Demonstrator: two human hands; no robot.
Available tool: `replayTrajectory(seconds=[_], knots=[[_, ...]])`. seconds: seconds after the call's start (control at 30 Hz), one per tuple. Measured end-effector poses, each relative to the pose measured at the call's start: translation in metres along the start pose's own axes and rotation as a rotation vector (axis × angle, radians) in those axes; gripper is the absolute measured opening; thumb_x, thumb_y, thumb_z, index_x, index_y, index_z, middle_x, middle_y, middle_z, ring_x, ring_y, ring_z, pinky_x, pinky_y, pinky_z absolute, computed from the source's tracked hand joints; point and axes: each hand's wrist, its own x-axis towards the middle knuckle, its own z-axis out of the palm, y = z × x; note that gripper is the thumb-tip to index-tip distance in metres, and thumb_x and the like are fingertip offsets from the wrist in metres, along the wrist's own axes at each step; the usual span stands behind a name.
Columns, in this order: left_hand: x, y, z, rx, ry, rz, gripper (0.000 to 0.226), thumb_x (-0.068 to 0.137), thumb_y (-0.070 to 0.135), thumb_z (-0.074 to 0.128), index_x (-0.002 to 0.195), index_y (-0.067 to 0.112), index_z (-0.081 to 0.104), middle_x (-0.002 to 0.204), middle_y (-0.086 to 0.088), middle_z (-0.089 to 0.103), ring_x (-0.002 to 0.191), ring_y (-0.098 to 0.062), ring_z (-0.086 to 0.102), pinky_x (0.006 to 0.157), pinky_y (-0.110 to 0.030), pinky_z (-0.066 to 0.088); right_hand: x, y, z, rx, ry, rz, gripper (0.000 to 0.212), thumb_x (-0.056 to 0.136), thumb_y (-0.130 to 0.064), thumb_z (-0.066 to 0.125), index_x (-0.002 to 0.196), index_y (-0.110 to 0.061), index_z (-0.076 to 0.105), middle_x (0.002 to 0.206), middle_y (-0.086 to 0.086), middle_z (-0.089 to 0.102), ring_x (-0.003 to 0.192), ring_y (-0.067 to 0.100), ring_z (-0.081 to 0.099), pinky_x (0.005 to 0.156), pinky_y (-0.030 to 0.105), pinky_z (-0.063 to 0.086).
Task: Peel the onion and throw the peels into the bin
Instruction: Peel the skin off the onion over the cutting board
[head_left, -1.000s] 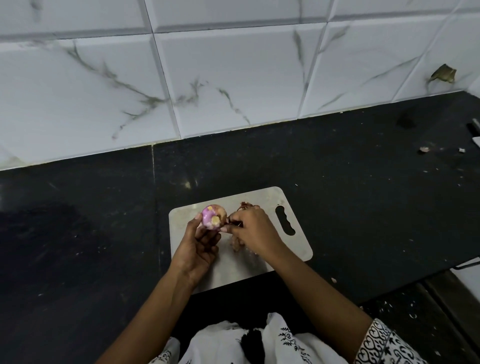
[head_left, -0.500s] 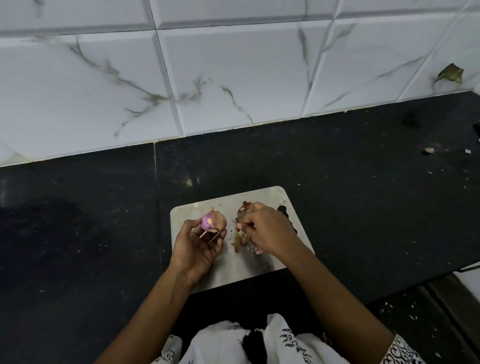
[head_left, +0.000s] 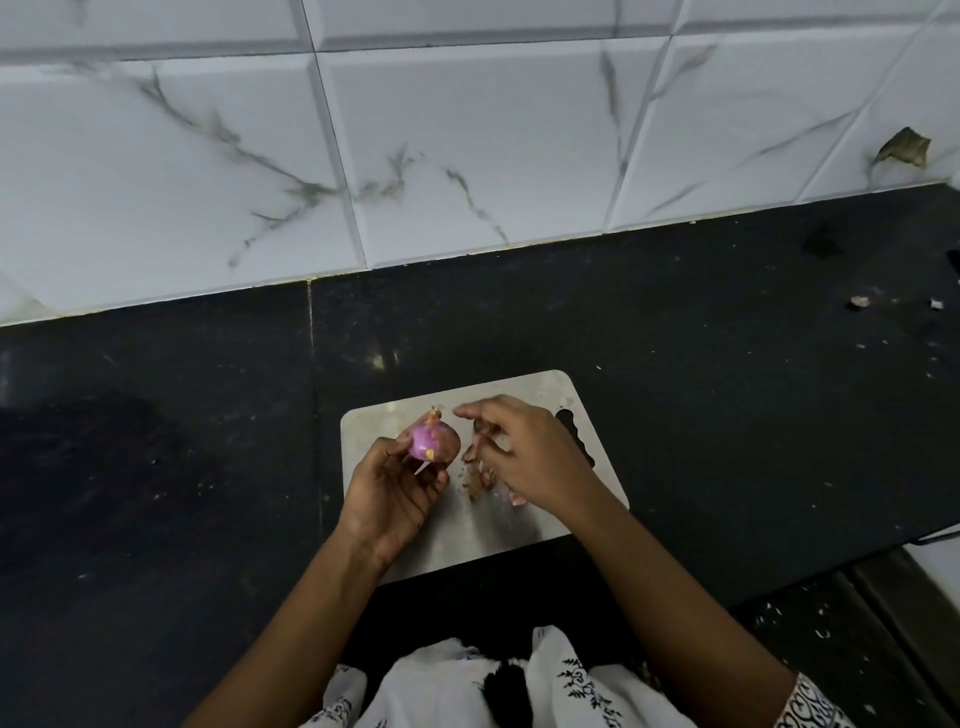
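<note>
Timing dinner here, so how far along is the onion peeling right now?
Mostly peeled: the onion in the left hand shows pink flesh, with a dry tip still on. Loose peels lie on the cutting board by the right hand. Left: finishing the skin and binning the peels; no bin is in view.

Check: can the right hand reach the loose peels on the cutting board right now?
Probably yes. The right hand is right over the peels on the cutting board, with nothing between them; the left hand holds the onion aside.
</note>
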Motion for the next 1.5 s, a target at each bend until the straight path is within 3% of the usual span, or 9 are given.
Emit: replayTrajectory(seconds=[0.2,0.4,0.5,0.7,0.9,1.03,1.17,1.37,1.5], knots=[[-0.001,-0.002,0.002,0.046,-0.017,0.043,0.031,0.076,0.020,0.052,0.100,0.004,0.064,0.092,-0.010,0.067,0.072,-0.014,0.063,0.061,-0.022,0.054,0.004,-0.007,0.006,-0.032,-0.063,-0.135,0.036,0.076,-0.024,0.073,0.108,-0.023,0.058,0.112,-0.006,0.055,0.094,0.009,0.055,0.083,0.034,0.047],[-0.001,-0.001,0.001,0.067,0.018,0.048,0.037,0.077,0.022,0.055,0.107,0.003,0.063,0.104,-0.014,0.065,0.077,-0.015,0.062,0.063,-0.021,0.054,0.009,-0.006,0.002,-0.020,-0.044,-0.158,0.022,0.074,-0.020,0.076,0.089,-0.014,0.061,0.101,-0.003,0.057,0.082,0.003,0.051,0.068,0.017,0.042],[-0.002,0.000,0.004,0.065,0.020,0.045,0.039,0.074,0.023,0.056,0.107,0.003,0.062,0.100,-0.013,0.065,0.079,-0.016,0.061,0.061,-0.021,0.054,0.009,-0.004,0.000,0.006,-0.067,-0.146,0.017,0.075,-0.021,0.075,0.081,-0.012,0.062,0.099,-0.003,0.056,0.086,0.006,0.053,0.071,0.020,0.045],[-0.002,-0.001,0.007,0.119,0.008,0.054,0.032,0.074,0.023,0.063,0.101,0.005,0.063,0.095,-0.010,0.067,0.076,-0.014,0.061,0.061,-0.021,0.053,0.010,-0.001,-0.008,0.058,-0.086,-0.149,0.037,0.072,-0.021,0.077,0.105,-0.018,0.060,0.104,-0.006,0.057,0.090,0.005,0.057,0.075,0.019,0.049],[-0.002,-0.002,0.008,0.152,0.012,0.047,0.025,0.078,0.022,0.056,0.094,0.006,0.066,0.082,-0.006,0.069,0.069,-0.012,0.063,0.058,-0.020,0.053,0.011,-0.002,-0.013,0.048,-0.128,-0.181,0.032,0.071,-0.024,0.078,0.097,-0.016,0.061,0.095,-0.011,0.054,0.087,0.008,0.056,0.074,0.022,0.047],[-0.002,-0.001,0.009,0.183,0.032,0.047,0.031,0.072,0.024,0.056,0.095,0.006,0.066,0.086,-0.008,0.068,0.073,-0.015,0.060,0.056,-0.020,0.053,0.015,-0.002,-0.018,0.022,-0.194,-0.188,0.021,0.073,-0.019,0.076,0.087,-0.012,0.063,0.093,-0.009,0.053,0.086,0.010,0.055,0.076,0.029,0.050],[-0.002,0.002,0.009,0.190,0.050,0.039,0.025,0.088,0.021,0.048,0.100,0.006,0.064,0.092,-0.010,0.065,0.079,-0.017,0.059,0.057,-0.020,0.053,0.017,-0.005,-0.019,0.018,-0.191,-0.200,0.015,0.076,-0.020,0.074,0.082,-0.011,0.063,0.093,-0.009,0.052,0.087,0.009,0.055,0.076,0.030,0.050],[-0.001,0.004,0.009,0.180,0.055,0.037,0.025,0.088,0.023,0.049,0.102,0.007,0.063,0.098,-0.011,0.065,0.078,-0.017,0.061,0.058,-0.021,0.054,0.014,-0.003,-0.017,0.024,-0.109,-0.236,0.036,0.073,-0.023,0.076,0.103,-0.018,0.058,0.101,-0.010,0.055,0.089,0.003,0.055,0.074,0.025,0.051],[-0.001,0.004,0.009,0.189,0.066,0.022,0.026,0.090,0.023,0.048,0.104,0.009,0.066,0.104,-0.014,0.065,0.083,-0.021,0.061,0.056,-0.022,0.054,0.013,-0.003,-0.011,-0.027,-0.067,-0.278,0.028,0.077,-0.019,0.073,0.102,-0.013,0.064,0.101,-0.001,0.061,0.086,0.004,0.053,0.074,0.020,0.047]])
